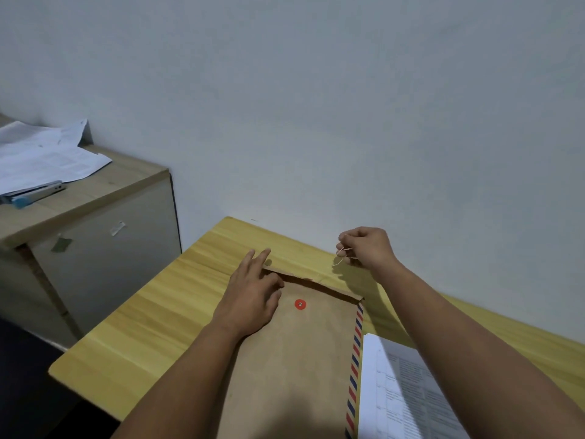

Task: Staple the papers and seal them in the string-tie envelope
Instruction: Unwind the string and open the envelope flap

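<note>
the light is dim and soft, a bit grey. the right hand (367, 247) drops a faint shadow on the table (152, 315). straight lines bend near the edges. far things look fuzzy.

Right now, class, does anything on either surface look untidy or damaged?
Yes. On the grey cabinet, the loose white sheets lie crumpled and fanned unevenly. The brown paper envelope on the yellow wooden table has a ragged, torn-looking top edge.
</note>
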`<action>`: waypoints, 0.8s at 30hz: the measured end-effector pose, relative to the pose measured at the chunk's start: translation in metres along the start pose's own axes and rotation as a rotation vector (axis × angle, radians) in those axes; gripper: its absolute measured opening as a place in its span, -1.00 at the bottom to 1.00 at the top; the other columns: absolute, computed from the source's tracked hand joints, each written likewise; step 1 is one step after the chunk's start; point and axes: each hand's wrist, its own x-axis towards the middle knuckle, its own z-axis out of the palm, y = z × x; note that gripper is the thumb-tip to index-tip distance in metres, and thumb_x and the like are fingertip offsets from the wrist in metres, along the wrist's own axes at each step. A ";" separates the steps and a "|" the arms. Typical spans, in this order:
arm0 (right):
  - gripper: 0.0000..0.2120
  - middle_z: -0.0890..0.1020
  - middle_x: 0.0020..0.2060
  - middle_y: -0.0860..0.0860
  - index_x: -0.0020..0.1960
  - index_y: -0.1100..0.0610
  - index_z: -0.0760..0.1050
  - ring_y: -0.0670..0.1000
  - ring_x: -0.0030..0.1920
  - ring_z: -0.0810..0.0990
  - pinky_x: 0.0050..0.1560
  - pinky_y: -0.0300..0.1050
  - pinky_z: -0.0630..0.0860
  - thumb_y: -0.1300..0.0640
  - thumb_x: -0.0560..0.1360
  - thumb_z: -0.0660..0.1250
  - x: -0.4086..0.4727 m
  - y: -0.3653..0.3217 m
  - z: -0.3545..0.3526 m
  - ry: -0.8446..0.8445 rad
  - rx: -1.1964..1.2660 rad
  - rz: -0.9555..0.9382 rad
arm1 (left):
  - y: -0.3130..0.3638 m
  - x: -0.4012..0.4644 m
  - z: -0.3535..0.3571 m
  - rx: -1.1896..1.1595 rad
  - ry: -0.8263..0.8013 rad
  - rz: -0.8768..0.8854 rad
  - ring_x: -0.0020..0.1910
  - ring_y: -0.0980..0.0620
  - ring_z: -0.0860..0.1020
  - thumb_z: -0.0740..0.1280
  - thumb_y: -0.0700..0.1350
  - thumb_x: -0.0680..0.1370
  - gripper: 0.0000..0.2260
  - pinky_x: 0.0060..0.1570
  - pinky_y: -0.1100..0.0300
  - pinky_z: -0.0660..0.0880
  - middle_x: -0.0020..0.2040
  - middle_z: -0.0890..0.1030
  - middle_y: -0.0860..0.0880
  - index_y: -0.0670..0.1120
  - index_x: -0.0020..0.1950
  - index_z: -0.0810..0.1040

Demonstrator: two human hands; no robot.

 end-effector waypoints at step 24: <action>-0.43 0.64 0.22 -0.17 0.38 -0.12 0.58 -0.10 0.21 0.60 0.28 0.01 0.54 -0.32 0.44 0.48 -0.060 0.054 -0.011 -0.102 -0.778 -0.398 | 0.004 0.004 -0.005 0.161 -0.278 0.000 0.64 0.03 -0.02 0.01 0.33 0.60 -0.38 0.58 -0.11 -0.07 0.67 -0.17 0.00 0.24 0.63 -0.05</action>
